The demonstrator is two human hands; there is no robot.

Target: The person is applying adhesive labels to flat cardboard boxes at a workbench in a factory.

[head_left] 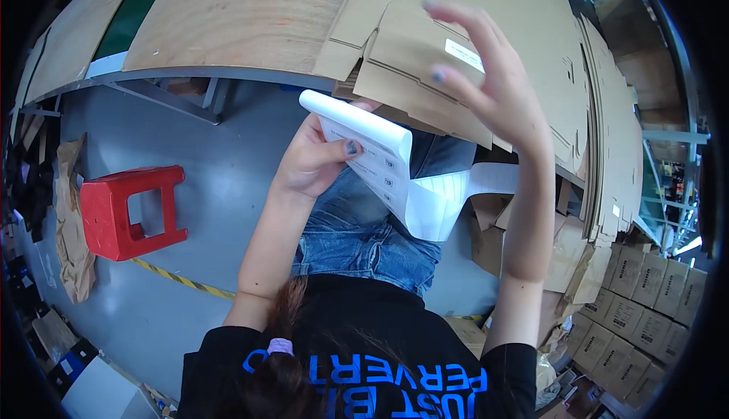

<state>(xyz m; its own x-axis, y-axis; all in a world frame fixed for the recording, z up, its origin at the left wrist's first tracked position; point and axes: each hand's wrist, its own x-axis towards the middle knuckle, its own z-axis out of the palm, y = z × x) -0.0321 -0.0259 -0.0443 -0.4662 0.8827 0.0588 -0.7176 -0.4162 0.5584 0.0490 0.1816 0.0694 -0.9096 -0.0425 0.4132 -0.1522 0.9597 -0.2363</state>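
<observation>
In my left hand [315, 157] is a roll of white printed labels [361, 126], held over my lap with the thumb pressed on the printed strip. The loose strip of labels hangs down across my jeans and curves off to the right, passing behind my right forearm. My right hand [497, 85] is raised over the flattened cardboard boxes [402, 62], thumb and fingers spread, nothing between them. Below that hand, one flat box bears a white label [463, 54], partly covered by the fingers.
A wooden tabletop [235, 16] runs along the far side, with stacked flat cardboard at its right. On the floor at left lies a red plastic stool [133, 214] beside crumpled brown paper [72, 221]. Printed cartons [638, 305] are piled at lower right.
</observation>
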